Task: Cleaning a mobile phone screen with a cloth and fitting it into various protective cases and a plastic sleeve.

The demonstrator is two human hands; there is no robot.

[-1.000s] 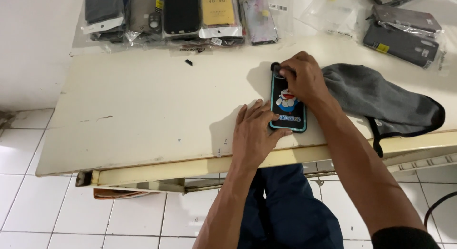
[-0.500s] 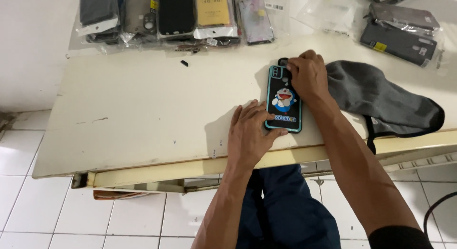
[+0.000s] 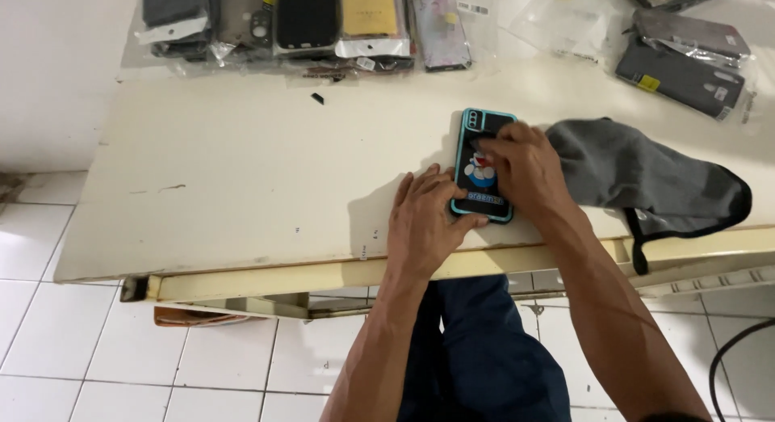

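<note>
A phone in a black case with a teal rim and a blue cartoon picture (image 3: 478,159) lies face down near the front edge of a cream table (image 3: 242,180). My left hand (image 3: 424,220) rests flat beside it, with fingertips and thumb against the case's lower left edge. My right hand (image 3: 525,167) lies on top of the case, fingers spread over the picture and pressing down. The phone's lower right part is hidden under that hand.
A grey cloth bag with black trim (image 3: 654,176) lies right of the phone. Several packaged phone cases (image 3: 307,18) line the table's back edge, with more dark packets (image 3: 682,62) at the back right. A small black scrap (image 3: 317,98) lies on the table. White floor tiles below.
My right hand has slid from the top end of the case down onto its middle. My left hand has shifted closer against the case's lower left edge.
</note>
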